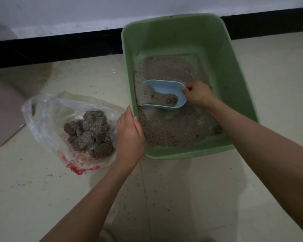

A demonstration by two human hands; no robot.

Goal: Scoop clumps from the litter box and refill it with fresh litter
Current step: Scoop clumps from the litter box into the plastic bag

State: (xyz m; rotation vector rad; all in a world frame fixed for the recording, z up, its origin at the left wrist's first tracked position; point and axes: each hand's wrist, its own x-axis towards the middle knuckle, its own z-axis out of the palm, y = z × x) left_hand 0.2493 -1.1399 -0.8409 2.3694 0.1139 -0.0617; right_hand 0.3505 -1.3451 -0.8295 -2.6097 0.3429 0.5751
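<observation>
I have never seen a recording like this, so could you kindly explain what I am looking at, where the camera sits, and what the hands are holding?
There is no machine here: these are a person's two bare hands, filmed by one wide-angle camera worn on the head, looking forward and down. On the tiled floor stands a green litter box partly filled with grey litter. The right hand grips the back end of a light blue scoop, which lies in the litter with some litter in it. The left hand holds the box's near left rim, thumb inside. Left of the box lies an open clear plastic bag with red print, holding several grey clumps. Loose grains are scattered on the floor.
</observation>
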